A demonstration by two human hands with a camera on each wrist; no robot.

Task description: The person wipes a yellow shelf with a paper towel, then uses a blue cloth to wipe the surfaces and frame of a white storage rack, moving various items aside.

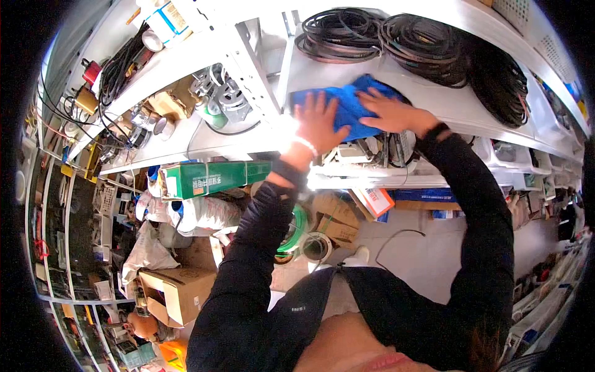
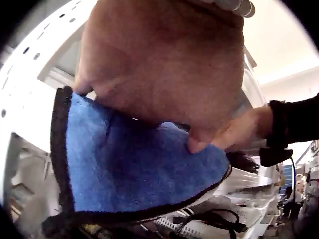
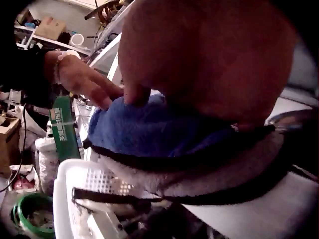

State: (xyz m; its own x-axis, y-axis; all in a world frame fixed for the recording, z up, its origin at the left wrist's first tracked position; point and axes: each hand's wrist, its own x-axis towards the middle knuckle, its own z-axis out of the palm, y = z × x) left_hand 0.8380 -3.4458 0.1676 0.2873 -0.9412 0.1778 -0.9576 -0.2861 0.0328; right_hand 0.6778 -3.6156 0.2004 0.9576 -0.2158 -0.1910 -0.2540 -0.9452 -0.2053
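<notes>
A blue cloth (image 1: 350, 111) with a dark edge lies on the white shelf, part of it over the front edge. The left hand (image 1: 315, 127) rests on its left part with fingers spread. On its right part lies the right hand (image 1: 393, 115), fingers stretched out. In the left wrist view the cloth (image 2: 134, 164) hangs below the left palm (image 2: 164, 64). The right wrist view shows a grey underside on the cloth (image 3: 149, 129), beneath the right hand (image 3: 204, 59); the left hand (image 3: 79, 77) touches its far end.
Coiled black belts (image 1: 421, 49) lie behind and right of the cloth. Metal parts (image 1: 232, 102) stand on the shelf at left, past a white upright. Below are a white basket (image 3: 65, 199), a green box (image 1: 214, 178) and a cardboard box (image 1: 176, 294).
</notes>
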